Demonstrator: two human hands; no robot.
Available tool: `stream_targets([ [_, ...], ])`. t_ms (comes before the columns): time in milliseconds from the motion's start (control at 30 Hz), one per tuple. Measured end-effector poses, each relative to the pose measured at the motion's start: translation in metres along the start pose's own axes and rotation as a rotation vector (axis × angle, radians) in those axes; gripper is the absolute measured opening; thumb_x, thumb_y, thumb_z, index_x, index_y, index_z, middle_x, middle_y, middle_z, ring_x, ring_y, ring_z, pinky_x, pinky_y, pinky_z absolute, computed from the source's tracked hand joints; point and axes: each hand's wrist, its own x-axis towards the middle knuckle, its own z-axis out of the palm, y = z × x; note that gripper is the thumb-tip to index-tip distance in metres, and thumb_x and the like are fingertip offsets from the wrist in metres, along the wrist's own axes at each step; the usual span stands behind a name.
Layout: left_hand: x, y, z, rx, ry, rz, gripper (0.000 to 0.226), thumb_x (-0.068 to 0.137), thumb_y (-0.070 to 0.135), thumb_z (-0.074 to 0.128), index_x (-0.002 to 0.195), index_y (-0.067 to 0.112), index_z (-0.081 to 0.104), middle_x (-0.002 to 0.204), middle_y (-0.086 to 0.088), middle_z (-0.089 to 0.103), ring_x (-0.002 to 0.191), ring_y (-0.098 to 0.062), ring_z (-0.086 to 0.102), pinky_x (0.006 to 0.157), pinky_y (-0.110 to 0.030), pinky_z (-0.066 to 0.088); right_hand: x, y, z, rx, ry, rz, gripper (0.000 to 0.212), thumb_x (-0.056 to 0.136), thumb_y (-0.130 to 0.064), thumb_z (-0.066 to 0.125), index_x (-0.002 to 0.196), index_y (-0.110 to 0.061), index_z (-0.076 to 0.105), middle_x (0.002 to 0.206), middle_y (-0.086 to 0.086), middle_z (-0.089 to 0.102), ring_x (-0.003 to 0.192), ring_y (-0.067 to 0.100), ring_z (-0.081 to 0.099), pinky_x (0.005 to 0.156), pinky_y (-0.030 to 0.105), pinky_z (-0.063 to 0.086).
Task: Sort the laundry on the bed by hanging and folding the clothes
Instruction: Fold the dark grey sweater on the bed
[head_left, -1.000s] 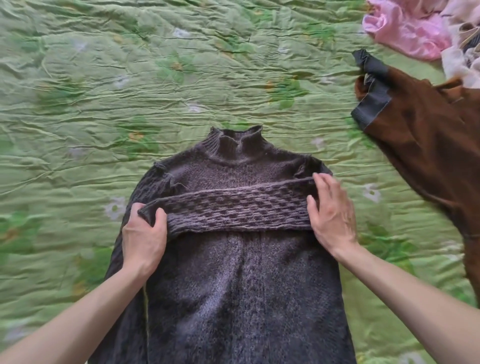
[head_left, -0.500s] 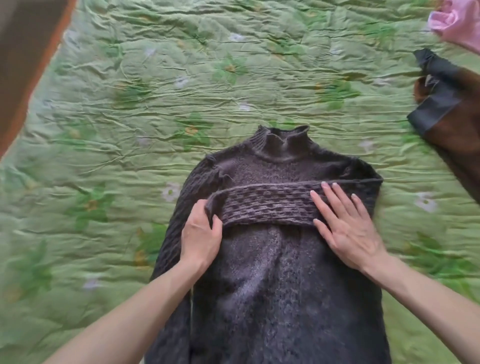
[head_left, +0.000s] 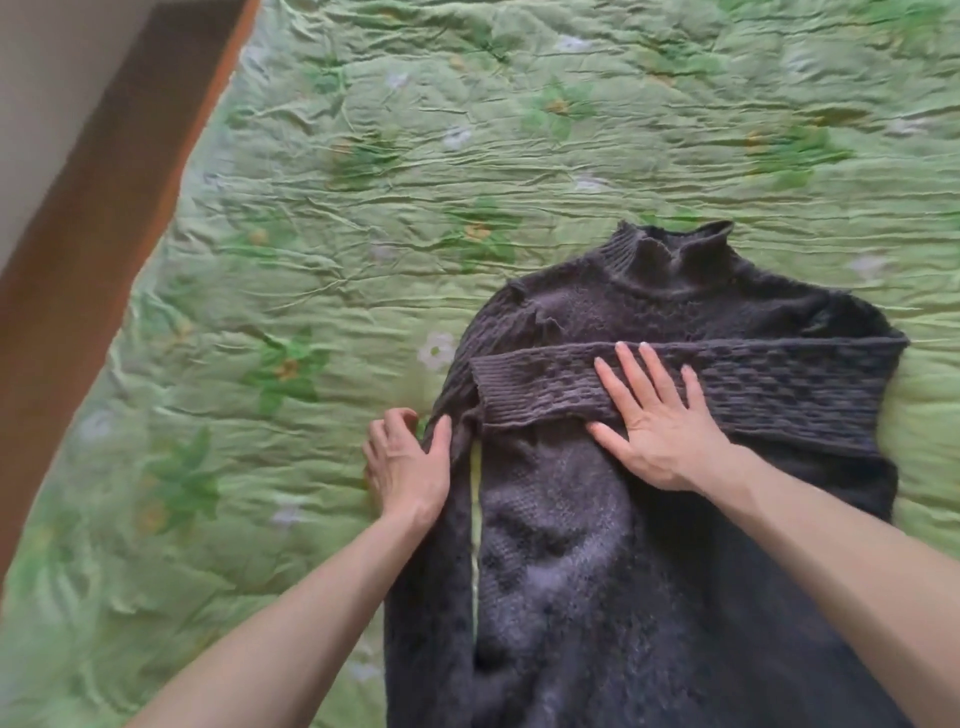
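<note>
Left hand (head_left: 408, 467) now off the folded sleeve (head_left: 675, 387), at sweater (head_left: 597, 571) edge.

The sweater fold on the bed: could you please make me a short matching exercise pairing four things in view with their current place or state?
Things:
1. left hand
2. right hand
3. folded sleeve
4. bedspread

States:
A. green, wrinkled, flower print
B. lies across the sweater's chest
C. grips the unfolded sleeve at the sweater's side edge
D. presses flat, fingers spread

Pairs: 1-C, 2-D, 3-B, 4-A
</note>
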Motion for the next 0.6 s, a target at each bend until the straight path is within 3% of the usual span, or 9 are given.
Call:
stream_targets([
  [67, 0.004, -0.007, -0.002, -0.015, -0.054, 0.059, 0.042, 0.098, 0.046, 0.065, 0.122, 0.013, 0.055, 0.119, -0.012, 0.059, 0.119, -0.036, 0.053, 0.103, -0.044, 0.038, -0.002, -0.002, -0.013, -0.011, -0.007, -0.012, 0.088, 0.095, -0.079, 0.017, 0.164, -0.033, -0.010, 0.171, -0.002, -0.024, 0.158, 0.021, -0.022, 0.125, 0.056, -0.010],
  [100, 0.008, -0.007, -0.004, -0.027, -0.105, 0.087, 0.040, 0.098, 0.046, 0.065, 0.121, 0.015, 0.054, 0.111, -0.009, 0.062, 0.112, -0.034, 0.057, 0.099, -0.043, 0.042, -0.003, -0.006, -0.021, -0.031, 0.081, -0.032, 0.091, 0.094, -0.081, 0.020, 0.165, -0.026, 0.008, 0.174, 0.007, -0.003, 0.160, 0.026, -0.004, 0.127, 0.056, -0.001],
  [167, 0.017, -0.006, -0.013, -0.107, -0.295, 0.067, 0.040, 0.097, 0.041, 0.069, 0.123, 0.017, 0.052, 0.100, -0.004, 0.066, 0.096, -0.028, 0.064, 0.087, -0.037, 0.049, -0.001, -0.023, -0.040, -0.035, 0.323, -0.104, 0.084, 0.096, -0.076, 0.025, 0.148, -0.015, 0.048, 0.153, 0.015, 0.046, 0.143, 0.033, 0.040, 0.121, 0.051, 0.025],
  [200, 0.022, -0.004, -0.019, -0.212, -0.420, 0.039, 0.041, 0.096, 0.036, 0.072, 0.125, 0.016, 0.052, 0.098, -0.004, 0.068, 0.087, -0.024, 0.067, 0.079, -0.033, 0.053, 0.002, -0.033, -0.048, -0.007, 0.410, -0.133, 0.074, 0.099, -0.069, 0.029, 0.140, -0.014, 0.056, 0.140, 0.012, 0.057, 0.132, 0.033, 0.050, 0.115, 0.049, 0.034],
  [267, 0.032, -0.002, -0.030, -0.429, -0.663, -0.058, 0.038, 0.094, 0.023, 0.076, 0.125, 0.012, 0.057, 0.099, -0.008, 0.075, 0.076, -0.017, 0.072, 0.064, -0.025, 0.057, 0.010, -0.057, -0.060, 0.047, 0.426, -0.177, 0.057, 0.104, -0.055, 0.044, 0.143, -0.014, 0.055, 0.133, 0.009, 0.062, 0.127, 0.033, 0.053, 0.108, 0.048, 0.041],
  [367, 0.047, 0.004, -0.052, -0.562, -0.928, -0.192, 0.020, 0.093, 0.023, 0.075, 0.108, 0.010, 0.076, 0.097, -0.012, 0.080, 0.073, -0.017, 0.076, 0.061, -0.025, 0.059, 0.024, -0.088, -0.063, -0.028, 0.325, -0.192, 0.040, 0.100, -0.040, 0.060, 0.130, -0.013, 0.062, 0.120, 0.012, 0.061, 0.115, 0.037, 0.053, 0.098, 0.049, 0.044],
  [467, 0.061, 0.009, -0.064, -0.697, -0.946, -0.279, 0.027, 0.095, 0.028, 0.072, 0.113, 0.009, 0.077, 0.105, -0.013, 0.079, 0.080, -0.019, 0.073, 0.076, -0.029, 0.059, 0.036, -0.098, -0.066, 0.086, 0.446, -0.058, 0.028, 0.101, -0.031, 0.061, 0.116, -0.008, 0.063, 0.112, 0.015, 0.060, 0.107, 0.040, 0.053, 0.090, 0.051, 0.043],
  [533, 0.069, 0.010, -0.072, -0.783, -0.964, -0.291, 0.031, 0.099, 0.026, 0.066, 0.119, 0.006, 0.074, 0.112, -0.015, 0.078, 0.083, -0.020, 0.072, 0.082, -0.029, 0.057, 0.045, -0.099, -0.071, 0.162, 0.437, 0.113, 0.034, 0.103, -0.035, 0.056, 0.127, -0.010, 0.058, 0.123, 0.015, 0.057, 0.116, 0.039, 0.049, 0.097, 0.050, 0.040],
  [600, 0.075, 0.010, -0.077, -0.834, -1.015, -0.272, 0.034, 0.105, 0.029, 0.053, 0.115, 0.004, 0.074, 0.099, -0.014, 0.078, 0.076, -0.020, 0.072, 0.073, -0.029, 0.060, 0.053, -0.101, -0.067, 0.184, 0.330, 0.216, 0.046, 0.102, -0.042, 0.056, 0.140, -0.017, 0.050, 0.135, 0.014, 0.051, 0.127, 0.038, 0.044, 0.106, 0.049, 0.037],
])
